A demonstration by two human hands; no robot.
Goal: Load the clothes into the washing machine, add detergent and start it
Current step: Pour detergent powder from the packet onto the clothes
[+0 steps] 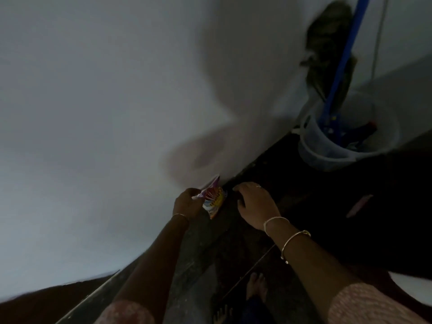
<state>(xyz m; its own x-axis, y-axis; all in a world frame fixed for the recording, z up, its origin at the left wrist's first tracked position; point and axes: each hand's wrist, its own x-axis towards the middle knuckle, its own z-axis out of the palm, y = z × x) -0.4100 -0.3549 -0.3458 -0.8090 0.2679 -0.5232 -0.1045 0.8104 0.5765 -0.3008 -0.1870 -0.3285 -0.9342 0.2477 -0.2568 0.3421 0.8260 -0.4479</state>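
While the head view is dim and motion-blurred, the main items remain legible. The left hand (185,202) pinches a small colourful detergent packet (214,199) by its upper edge, low down where the pale wall (93,113) meets the dark floor (350,230). The right hand (254,204) hovers just beside the packet, palm down, fingers relaxed and slightly spread, holding nothing. Bangles circle both wrists. A pale bucket (315,155) stands well apart in the far corner with a blue mop handle (346,54) leaning out of it. Bare feet (256,286) show below the arms. No washing machine is identifiable.
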